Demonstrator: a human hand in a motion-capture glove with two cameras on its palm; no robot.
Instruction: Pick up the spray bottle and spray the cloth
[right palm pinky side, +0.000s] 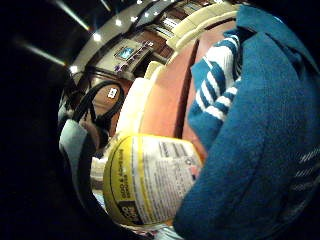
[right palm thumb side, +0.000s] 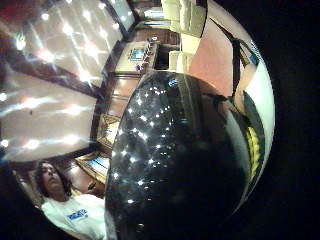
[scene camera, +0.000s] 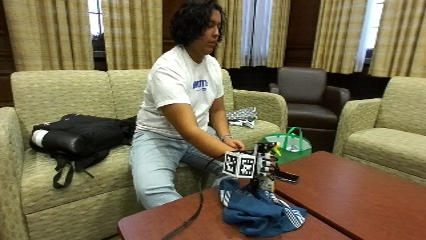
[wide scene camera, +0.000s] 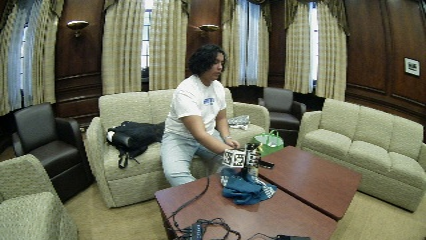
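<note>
1. A person seated on a sofa (scene camera: 60, 100) is reaching the gloved right hand (scene camera: 265, 162) out over the near edge of the bench (scene camera: 346, 195).
2. The hand is wrapping round the spray bottle (right palm pinky side: 150, 182), which is standing roughly upright; the little-finger palm view is showing its yellow-and-white label pressed close to the palm, so I judge the fingers are curled on it.
3. The bottle is sitting at the far edge of the blue striped cloth (scene camera: 256, 210), touching or just beside it.
4. Seen from the outside view, the cloth is lying at about 6 o'clock from the hand, bunched in a heap.
5. The nozzle's heading is not clear to me, so the coming move is likely turning on tipping it down toward that 6 o'clock heap.
</note>
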